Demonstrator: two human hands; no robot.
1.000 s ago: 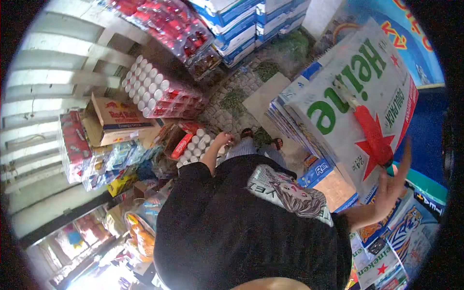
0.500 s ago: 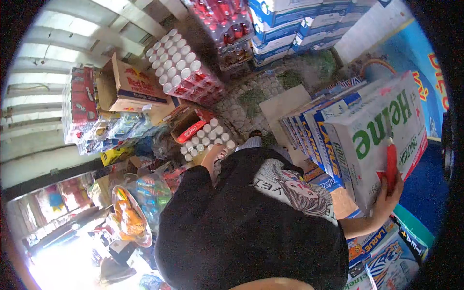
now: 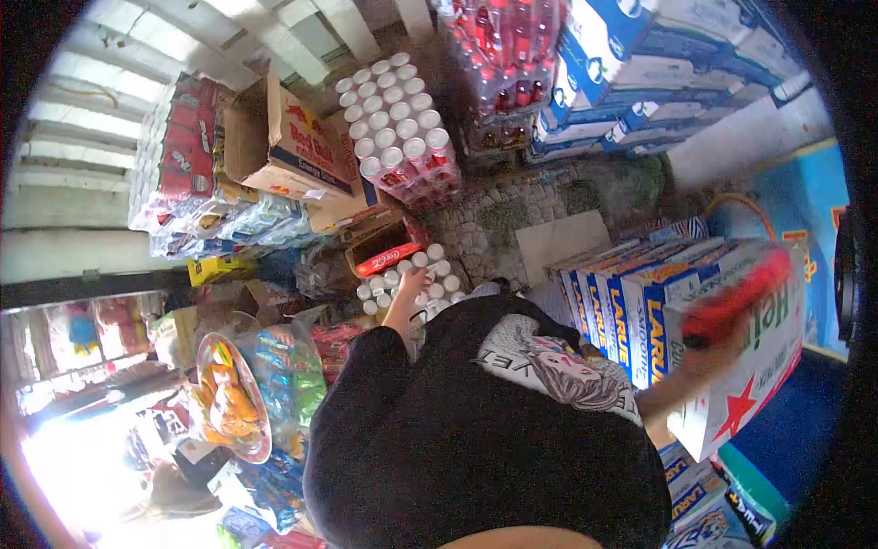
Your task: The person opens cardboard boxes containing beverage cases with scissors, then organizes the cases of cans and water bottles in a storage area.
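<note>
My left hand (image 3: 416, 282) reaches down onto the white tops of a pack of cans (image 3: 440, 267), fingers loosely spread over them. Beside it lies a red Coca-Cola carton panel (image 3: 389, 259). My right hand (image 3: 718, 352), smeared by motion, is closed on a long red tool (image 3: 739, 297) shaped like a box cutter. The tool passes in front of a white Heineken carton (image 3: 745, 389), hiding part of its lettering. That carton stands at the end of a row of Larue beer cartons (image 3: 655, 334).
A shrink-wrapped stack of cans (image 3: 402, 128) and an open Red Bull box (image 3: 311, 151) stand ahead. Blue-white cartons (image 3: 631, 82) and red bottles (image 3: 512, 55) are piled at the back. A flat cardboard sheet (image 3: 562, 245) lies on the stone floor (image 3: 489, 215).
My right hand has lifted the red tool up and away from the Heineken carton's face, now blurred and tilted. My left hand stays on the cans. The whole view has shifted.
</note>
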